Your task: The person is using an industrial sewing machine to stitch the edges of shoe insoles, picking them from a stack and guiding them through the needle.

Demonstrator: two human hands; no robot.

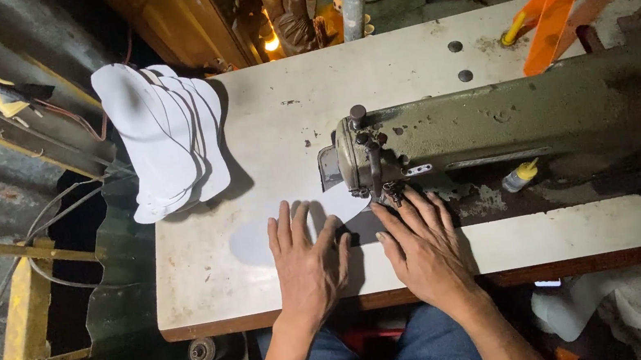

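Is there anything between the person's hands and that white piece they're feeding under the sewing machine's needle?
Nothing visible. Both the left hand and the right hand lie flat, directly on the white piece, which runs across the table to the needle area of the sewing machine. No object sits on that stretch.

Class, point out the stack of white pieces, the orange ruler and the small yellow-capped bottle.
stack of white pieces [165, 138], head view, top piece
orange ruler [551, 22], head view, middle
yellow-capped bottle [520, 176], head view, body

Worn metal sewing machine [511, 126] – matt white piece [261, 233] (cloth-like)
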